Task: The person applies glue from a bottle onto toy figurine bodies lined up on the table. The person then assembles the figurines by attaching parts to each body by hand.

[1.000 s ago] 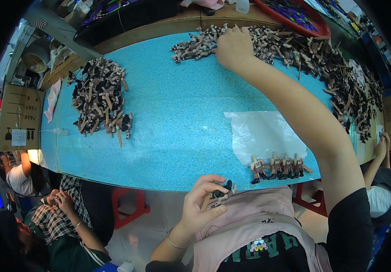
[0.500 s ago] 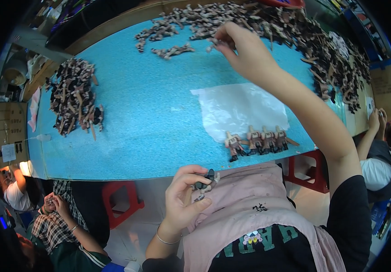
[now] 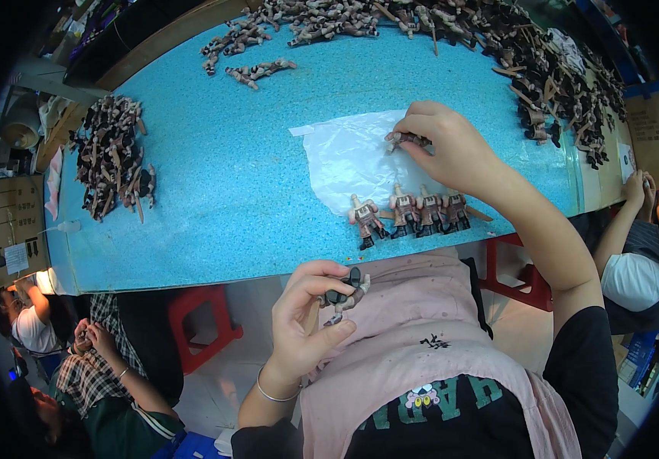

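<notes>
**On the blue bench: hands, figures, stock**

Over the clear plastic sheet, the right hand is closed on one small brown toy figure, pinched at its fingertips and held low over the sheet's far edge. A second ago this hand was stretched out to the far heap; it has since come back toward the body with a figure in it, so one more piece looks ready to join the row.

Below the bench edge, against the pink apron, the left hand is curled shut round a dark, part-built figure; it has stayed there throughout.

Count, working outward:
- Figures in hand: two, one per hand.
- Standing row on the sheet's near edge: four figures, shoulder to shoulder, unchanged in number since the earlier views.
- Plastic sheets: one.
- Small loose cluster near the far edge: a few pieces, not countable.
- Far heap along the back and right rim: too many and too tangled to count.
- Left heap on the bench's left end: likewise too many to count.
- Blue bench: one.
- Red stools: two, one under the bench left of the apron, another at right.
- Other people: one seated at right, others at lower left.
</notes>
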A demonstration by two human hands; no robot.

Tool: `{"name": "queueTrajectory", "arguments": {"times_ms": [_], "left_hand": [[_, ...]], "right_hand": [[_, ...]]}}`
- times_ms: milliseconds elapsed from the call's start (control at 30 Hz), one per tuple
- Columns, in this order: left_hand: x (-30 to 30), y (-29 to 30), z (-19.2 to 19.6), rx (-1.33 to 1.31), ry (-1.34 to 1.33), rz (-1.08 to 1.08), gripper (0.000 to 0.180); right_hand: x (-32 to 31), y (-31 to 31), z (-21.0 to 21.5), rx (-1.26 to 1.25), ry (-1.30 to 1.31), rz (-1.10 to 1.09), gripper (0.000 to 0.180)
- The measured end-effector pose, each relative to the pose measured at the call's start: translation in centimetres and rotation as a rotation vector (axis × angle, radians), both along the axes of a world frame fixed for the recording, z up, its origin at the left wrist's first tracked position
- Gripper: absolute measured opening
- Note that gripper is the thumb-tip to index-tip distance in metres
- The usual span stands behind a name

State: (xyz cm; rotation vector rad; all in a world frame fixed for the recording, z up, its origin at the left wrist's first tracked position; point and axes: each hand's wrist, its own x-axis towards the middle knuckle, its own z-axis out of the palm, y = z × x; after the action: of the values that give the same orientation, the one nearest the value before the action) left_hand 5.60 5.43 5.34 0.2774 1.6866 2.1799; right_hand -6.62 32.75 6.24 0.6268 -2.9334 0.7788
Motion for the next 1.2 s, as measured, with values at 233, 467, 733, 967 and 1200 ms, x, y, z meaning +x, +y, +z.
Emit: {"name": "queueTrajectory", "arguments": {"times_ms": [233, 467, 733, 967, 1200], "left_hand": [[-0.6, -0.6, -0.1, -0.083, 0.067, 0.13, 0.038], [-5.0, -3.3, -0.2, -0.725, 0.495, 0.372, 0.035], [-10.8, -6.4, 0.3, -1.418, 1.054, 0.613, 0.05], [-4.5, 3.3, -0.8, -0.868, 0.779, -0.017, 0.067], [-4.3, 2.8, -2.5, -0.773, 0.779, 0.067, 0.067]], "right_hand": [[-0.1, 0.7, 0.4, 0.039, 0.069, -0.01, 0.012], [2.4, 2.2, 0.3, -0.484, -0.224, -0.264, 0.015], [5.7, 2.7, 1.0, -0.843, -0.534, -0.329, 0.024], [7.5, 1.9, 1.0, -0.995, -0.602, -0.332, 0.03], [8.6, 0.0, 1.6, -1.006, -0.616, -0.285, 0.027]]}}
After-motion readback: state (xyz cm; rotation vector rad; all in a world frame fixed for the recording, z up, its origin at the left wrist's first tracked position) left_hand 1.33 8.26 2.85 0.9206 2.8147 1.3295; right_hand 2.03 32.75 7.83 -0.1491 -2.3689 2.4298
